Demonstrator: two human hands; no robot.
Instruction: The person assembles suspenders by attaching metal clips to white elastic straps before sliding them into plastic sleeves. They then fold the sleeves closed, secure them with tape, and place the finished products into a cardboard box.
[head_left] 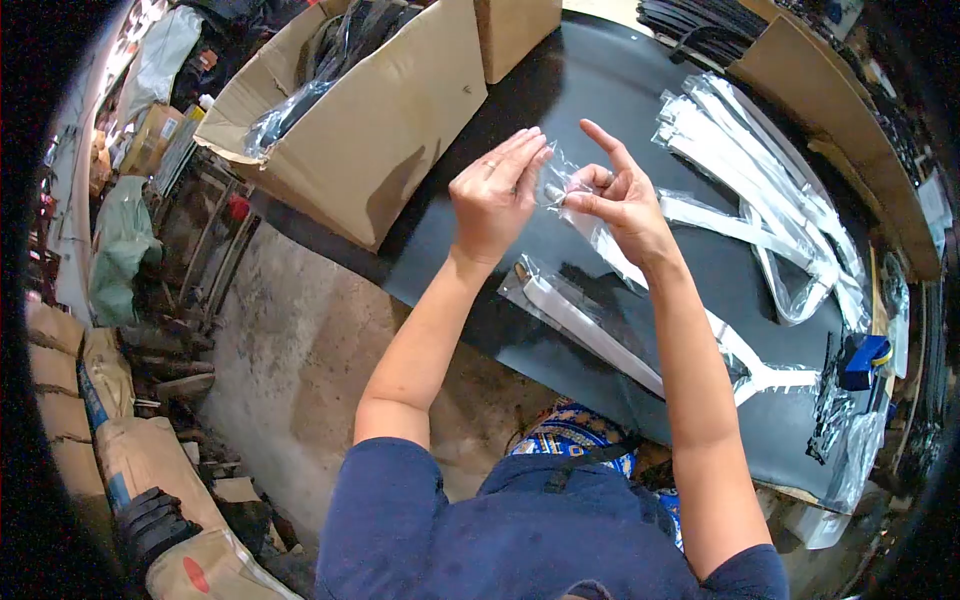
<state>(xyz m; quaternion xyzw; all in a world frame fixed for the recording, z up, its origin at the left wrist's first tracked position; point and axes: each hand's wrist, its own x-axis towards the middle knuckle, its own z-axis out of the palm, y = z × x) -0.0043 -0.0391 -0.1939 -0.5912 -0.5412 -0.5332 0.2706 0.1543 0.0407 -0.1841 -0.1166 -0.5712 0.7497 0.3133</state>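
Note:
My left hand (497, 193) has its fingers pressed together with the thumb, at the edge of a clear plastic sleeve (553, 178). The fingertips of my right hand (625, 205) pinch the same sleeve near its end, with the index finger stretched out. A long flat white piece (615, 252) runs from the right hand down behind the forearm, partly hidden. Below the hands, another clear sleeve with a white strip (570, 308) lies on the black tabletop (440, 285). A white forked piece (765, 378) shows right of my right forearm.
A stack of bagged white pieces (740, 150) lies at the right. An open cardboard box (400, 110) with plastic-wrapped dark items stands at the upper left. A blue tape dispenser (862, 362) and loose plastic bags (858, 455) sit at the right edge. Packed sacks (155, 470) line the floor.

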